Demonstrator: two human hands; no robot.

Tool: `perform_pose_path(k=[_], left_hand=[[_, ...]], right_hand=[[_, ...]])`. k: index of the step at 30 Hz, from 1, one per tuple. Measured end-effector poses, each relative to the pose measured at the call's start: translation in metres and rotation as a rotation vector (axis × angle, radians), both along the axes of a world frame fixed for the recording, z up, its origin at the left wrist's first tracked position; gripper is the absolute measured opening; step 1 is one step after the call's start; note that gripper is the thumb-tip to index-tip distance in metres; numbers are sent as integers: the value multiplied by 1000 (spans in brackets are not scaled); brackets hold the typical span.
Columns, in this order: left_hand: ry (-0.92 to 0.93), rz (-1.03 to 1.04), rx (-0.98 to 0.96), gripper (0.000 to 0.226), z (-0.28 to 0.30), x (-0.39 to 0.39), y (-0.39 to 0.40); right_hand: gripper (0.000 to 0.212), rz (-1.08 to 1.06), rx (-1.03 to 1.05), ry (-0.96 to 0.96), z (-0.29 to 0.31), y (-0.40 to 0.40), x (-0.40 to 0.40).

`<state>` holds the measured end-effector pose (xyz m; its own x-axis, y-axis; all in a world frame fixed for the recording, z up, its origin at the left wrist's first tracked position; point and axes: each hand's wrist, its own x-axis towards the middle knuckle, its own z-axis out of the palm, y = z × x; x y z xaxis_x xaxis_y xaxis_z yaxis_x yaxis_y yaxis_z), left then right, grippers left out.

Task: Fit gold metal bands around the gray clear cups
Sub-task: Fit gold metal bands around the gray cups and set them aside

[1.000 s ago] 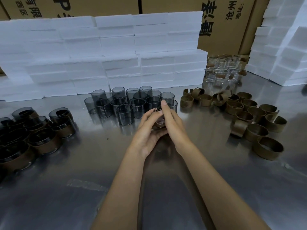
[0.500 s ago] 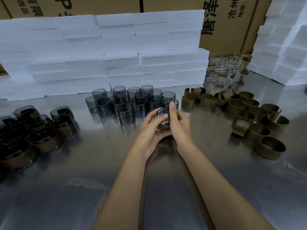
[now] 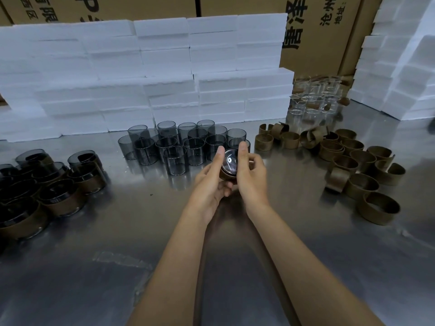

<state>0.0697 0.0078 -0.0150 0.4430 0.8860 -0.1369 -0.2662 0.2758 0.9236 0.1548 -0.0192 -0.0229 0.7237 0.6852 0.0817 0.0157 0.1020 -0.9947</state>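
Now the person holds one gray cup (image 3: pixel 229 161) between both hands, raised a little above the worktop (image 3: pixel 235 267), just in front of the group of bare gray cups (image 3: pixel 183 144); its round end faces the camera, and a gold band (image 3: pixel 226 175) already sits around its lower part. The left hand (image 3: pixel 209 182) supports it from below and from the side, with the fingers (image 3: pixel 220 154) bent around it; the right hand (image 3: pixel 250 175) grips the other side, and its fingers (image 3: pixel 242 149) press on the rim.

I judge that the cup is light, stiff and smooth, so it can slip; it may also crack if it is squeezed strongly; the best hold is probably on the wall, on two opposite sides, not on the thin open edge. The band looks like thin split metal; it should spring open a little, and its cut ends may be sharp; better to push it on its flat face.

Loose bands (image 3: pixel 353 161) lie to the right; finished cups (image 3: pixel 54 184) stand to the left.
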Motion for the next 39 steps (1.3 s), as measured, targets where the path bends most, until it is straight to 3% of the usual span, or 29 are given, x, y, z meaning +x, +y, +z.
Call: perform_pose_path(k=[2, 6, 8, 11, 16, 20, 23, 26, 32, 39], left_hand=[[17, -19, -6, 64, 2, -2, 2], [14, -110, 6, 45, 5, -10, 3], [46, -156, 19, 50, 8, -10, 1], [168, -98, 3, 58, 9, -4, -3], [290, 148, 2, 39, 8, -3, -5], [115, 103, -60, 29, 13, -4, -4], [7, 87, -106, 16, 12, -4, -8], [48, 68, -88, 13, 14, -1, -11], [-20, 100, -88, 20, 14, 9, -20], [-15, 122, -92, 17, 12, 10, -19]], right_hand=[[53, 41, -10, 70, 3, -2, 1], [65, 235, -22, 413, 17, -13, 12], [68, 271, 5, 518, 19, -18, 19], [49, 298, 16, 614, 24, -23, 16], [19, 298, -38, 623, 25, -24, 5], [17, 304, -65, 527, 25, -23, 3], [30, 372, -81, 526, 25, -24, 6], [40, 420, -63, 580, 26, -25, 8], [14, 287, 1, 612, 18, -22, 5], [19, 294, -14, 607, 19, -22, 6]])
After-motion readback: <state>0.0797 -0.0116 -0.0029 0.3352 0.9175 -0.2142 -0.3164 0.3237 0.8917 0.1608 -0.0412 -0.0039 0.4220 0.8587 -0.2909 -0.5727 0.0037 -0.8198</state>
